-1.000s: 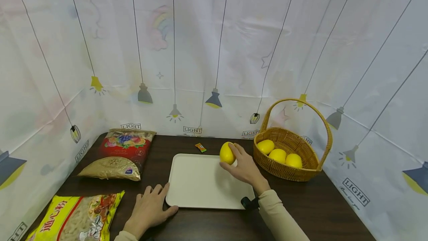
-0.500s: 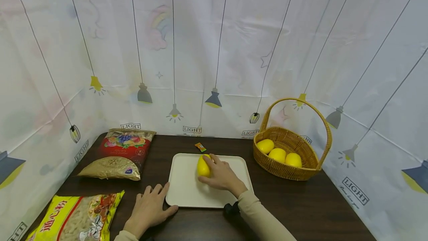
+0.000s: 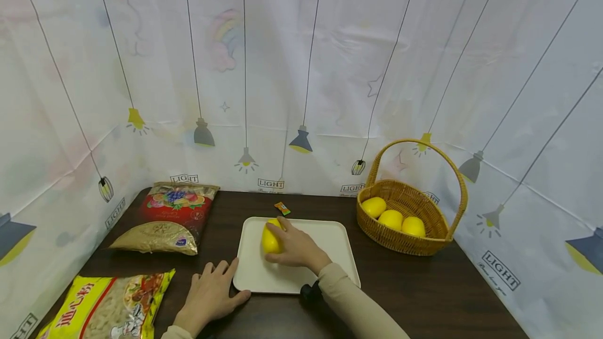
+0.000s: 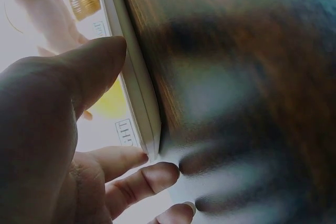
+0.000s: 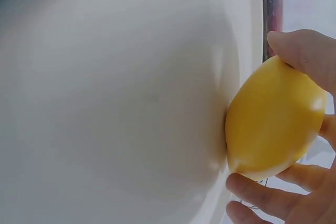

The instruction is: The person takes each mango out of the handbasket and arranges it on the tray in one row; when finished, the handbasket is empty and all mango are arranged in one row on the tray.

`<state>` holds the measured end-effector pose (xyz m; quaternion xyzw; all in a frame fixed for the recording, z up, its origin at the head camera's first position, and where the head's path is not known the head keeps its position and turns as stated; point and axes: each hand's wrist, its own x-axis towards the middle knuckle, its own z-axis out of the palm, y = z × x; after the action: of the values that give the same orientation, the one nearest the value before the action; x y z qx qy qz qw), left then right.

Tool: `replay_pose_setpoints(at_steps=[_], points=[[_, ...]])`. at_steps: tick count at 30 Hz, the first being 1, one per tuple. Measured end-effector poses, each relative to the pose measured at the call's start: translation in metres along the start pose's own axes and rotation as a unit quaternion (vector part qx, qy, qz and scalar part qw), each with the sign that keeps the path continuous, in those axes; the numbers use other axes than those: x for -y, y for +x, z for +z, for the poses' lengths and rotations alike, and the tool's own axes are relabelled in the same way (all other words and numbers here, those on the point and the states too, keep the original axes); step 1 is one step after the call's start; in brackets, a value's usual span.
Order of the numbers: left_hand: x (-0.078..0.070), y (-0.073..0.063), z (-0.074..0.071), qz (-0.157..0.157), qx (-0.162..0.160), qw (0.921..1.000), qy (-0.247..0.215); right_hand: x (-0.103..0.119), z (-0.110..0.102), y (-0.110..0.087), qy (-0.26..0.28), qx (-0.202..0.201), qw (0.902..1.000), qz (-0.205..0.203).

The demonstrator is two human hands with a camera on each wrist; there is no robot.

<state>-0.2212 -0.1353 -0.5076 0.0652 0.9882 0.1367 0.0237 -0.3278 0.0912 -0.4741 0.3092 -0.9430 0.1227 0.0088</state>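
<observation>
A yellow lemon [image 3: 271, 238] is in my right hand [image 3: 298, 246], gripped between the thumb and fingers over the left part of the white tray [image 3: 325, 255]. In the right wrist view the lemon [image 5: 275, 119] lies on its side, its lower surface at or very near the tray. My left hand [image 3: 210, 293] rests at the tray's front left corner with fingers spread. Its thumb [image 4: 100, 69] and index fingertip touch the tray's edge in the left wrist view, and the other fingertips are on the dark table.
A wicker basket [image 3: 400, 245] with a tall handle stands at the right with several lemons [image 3: 390, 219] inside. A small wrapped candy [image 3: 282, 208] lies behind the tray. At the left are a red and gold candy bag [image 3: 174, 218] and a yellow food bag [image 3: 110, 305].
My right hand has carried the lemon leftward and down, from above the tray's right rear to its left part. The left hand has stayed in place.
</observation>
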Motion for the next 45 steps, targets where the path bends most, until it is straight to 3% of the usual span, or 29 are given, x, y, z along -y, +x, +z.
replay_pose_setpoints(at_steps=[8,28,45], points=[[-0.001,0.000,0.001,0.001,0.000,1.0000,0.001,0.011,-0.001,0.013,-0.002,0.024,0.9997,0.000],[-0.002,0.001,0.002,0.010,-0.009,0.9999,0.004,0.038,0.013,0.041,-0.065,0.020,0.9973,-0.027],[0.001,0.000,0.002,0.005,-0.007,1.0000,0.001,0.045,0.012,0.044,-0.088,0.031,0.9955,-0.019]])
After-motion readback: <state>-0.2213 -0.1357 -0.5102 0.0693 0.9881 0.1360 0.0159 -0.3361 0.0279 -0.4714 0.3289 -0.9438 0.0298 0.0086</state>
